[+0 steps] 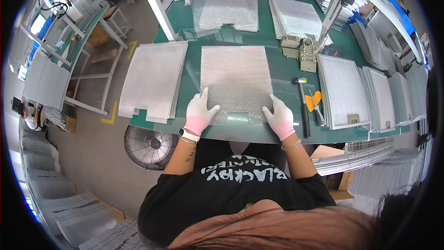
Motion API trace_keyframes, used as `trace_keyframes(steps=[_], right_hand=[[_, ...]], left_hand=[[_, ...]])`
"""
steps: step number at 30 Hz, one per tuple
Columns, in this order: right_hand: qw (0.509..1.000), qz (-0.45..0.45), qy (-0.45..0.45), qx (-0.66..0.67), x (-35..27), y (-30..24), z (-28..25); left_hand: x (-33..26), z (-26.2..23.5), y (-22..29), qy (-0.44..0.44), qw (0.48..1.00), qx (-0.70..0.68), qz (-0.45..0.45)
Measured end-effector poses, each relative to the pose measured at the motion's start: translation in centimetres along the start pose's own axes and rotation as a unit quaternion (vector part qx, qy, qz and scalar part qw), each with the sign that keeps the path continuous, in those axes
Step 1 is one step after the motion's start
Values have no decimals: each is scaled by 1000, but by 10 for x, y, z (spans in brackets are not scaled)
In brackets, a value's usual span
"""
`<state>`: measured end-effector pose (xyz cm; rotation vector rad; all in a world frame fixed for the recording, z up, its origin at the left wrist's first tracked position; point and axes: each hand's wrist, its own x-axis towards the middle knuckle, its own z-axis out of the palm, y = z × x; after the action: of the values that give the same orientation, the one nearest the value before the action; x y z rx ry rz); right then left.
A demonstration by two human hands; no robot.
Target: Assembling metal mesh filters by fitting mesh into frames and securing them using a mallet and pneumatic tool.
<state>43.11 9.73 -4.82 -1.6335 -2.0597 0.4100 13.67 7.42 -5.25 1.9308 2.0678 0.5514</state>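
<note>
A rectangular silver metal mesh sheet (237,71) with a notch in its near edge lies before me on the green table (194,71). My left hand (200,111), in a white glove with a pink cuff, holds its near left edge, thumb over the mesh. My right hand (280,115), gloved alike, holds the near right edge, its thumb pointing inward. The undersides of the fingers are hidden. Right of that hand lie a hammer (303,106) with a dark handle and an orange-bladed tool (314,101).
Pale mesh sheets (155,76) are stacked at the left, with more mesh (226,9) behind. Framed filter panels (344,90) stand in a row at the right. Beige metal blocks (307,55) sit below a hanging tool (340,2). A round fan (155,144) is on the floor.
</note>
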Motion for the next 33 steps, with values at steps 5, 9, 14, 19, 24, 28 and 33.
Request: trace_keyframes(steps=[5,9,14,19,24,28,33], right_hand=[[999,17,-31,-7,4,0,-4],[988,23,-135,-73,23,-10,-28],[994,-36,-56,-85,103,30,-46],[982,84,-15,-168,211,90,-26],[962,190,-36,-194,226,72,8],[975,115,-46,-185,198,44,-2],[984,126,-9,-126,191,67,-6]], left_hand=[[2,2,0,11,1000,6,8],[3,-23,24,-27,995,30,-89],[17,-11,4,33,986,147,67],[-9,-28,22,-145,979,125,65],[-60,-32,33,57,991,93,72],[-117,-30,16,168,970,-17,173],[-167,18,-11,-235,881,-402,82]])
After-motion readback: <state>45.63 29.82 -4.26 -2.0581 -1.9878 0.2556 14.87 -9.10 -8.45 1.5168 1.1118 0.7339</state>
